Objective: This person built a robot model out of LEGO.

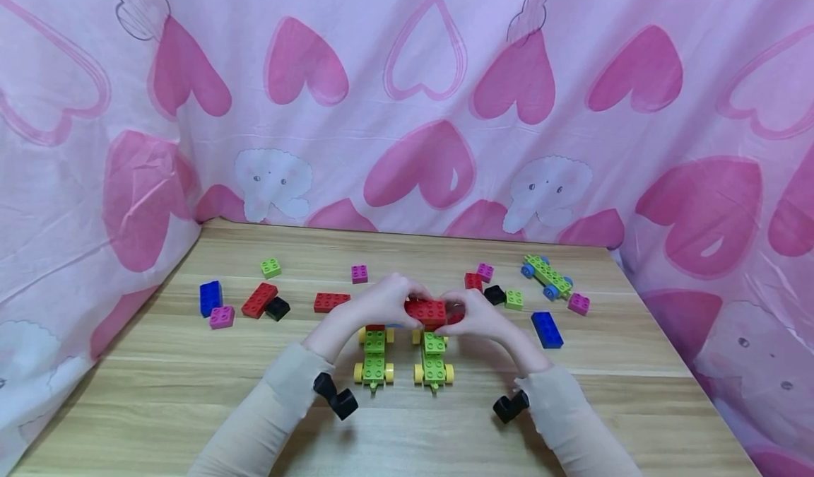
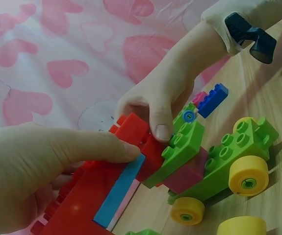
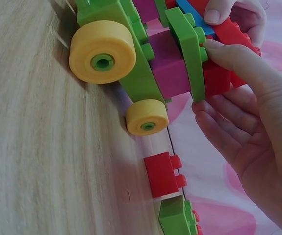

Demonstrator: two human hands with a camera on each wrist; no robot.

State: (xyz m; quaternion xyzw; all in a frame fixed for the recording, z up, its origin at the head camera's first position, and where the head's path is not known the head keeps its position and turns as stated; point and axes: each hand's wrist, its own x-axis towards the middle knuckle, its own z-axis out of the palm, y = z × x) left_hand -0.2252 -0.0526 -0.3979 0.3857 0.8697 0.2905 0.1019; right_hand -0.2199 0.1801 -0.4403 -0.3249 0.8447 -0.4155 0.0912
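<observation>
Two green wheeled bases with yellow wheels stand side by side on the table, a left base [image 1: 374, 369] and a right base [image 1: 434, 369]. On the right one a magenta brick [image 3: 169, 66] carries a green block [image 2: 179, 149] with red bricks behind it. My left hand [image 1: 386, 303] holds a red brick [image 1: 427, 312] above the bases, thumb on its near side. A blue piece [image 2: 121, 191] runs along the red bricks beneath that thumb. My right hand [image 1: 480, 319] grips the red brick [image 3: 216, 78] by the green block, its thumb and fingers on opposite sides.
Loose bricks lie to both sides, among them a blue brick [image 1: 211, 298] and red brick [image 1: 259, 300] on the left and a blue brick [image 1: 547, 330] on the right. A green base with blue wheels [image 1: 547, 275] stands back right. A heart-print curtain [image 1: 420, 166] borders the table.
</observation>
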